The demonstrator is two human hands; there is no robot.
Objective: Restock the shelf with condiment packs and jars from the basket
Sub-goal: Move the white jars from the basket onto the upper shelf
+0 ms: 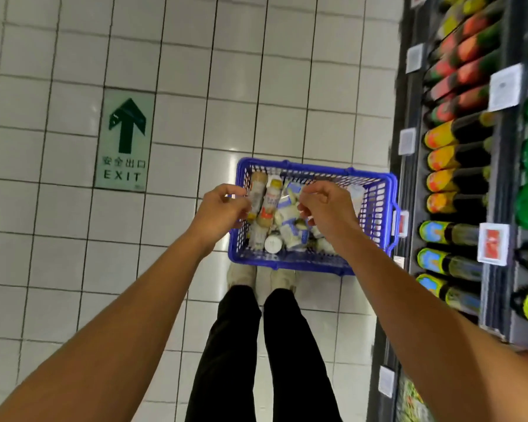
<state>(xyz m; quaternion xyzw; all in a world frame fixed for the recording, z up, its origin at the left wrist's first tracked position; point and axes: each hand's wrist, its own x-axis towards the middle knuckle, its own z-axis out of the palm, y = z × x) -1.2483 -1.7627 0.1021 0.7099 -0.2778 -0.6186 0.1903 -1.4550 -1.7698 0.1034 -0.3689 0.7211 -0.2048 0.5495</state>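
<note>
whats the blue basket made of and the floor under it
Basket: looks like moulded plastic, uniform glossy blue with open lattice walls. Floor: probably glazed ceramic tile, white squares with dark grout lines and a shiny reflection near the basket.

head cam | faces steeply down | basket [314,175] near, floor-level

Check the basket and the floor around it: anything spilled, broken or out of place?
Nothing stands out. The bottles and blue-and-white packs lie jumbled in the blue basket, but that is loose stock, not a spill. The floor tiles around it look clean, and the shelf bottles sit in even rows.
</note>
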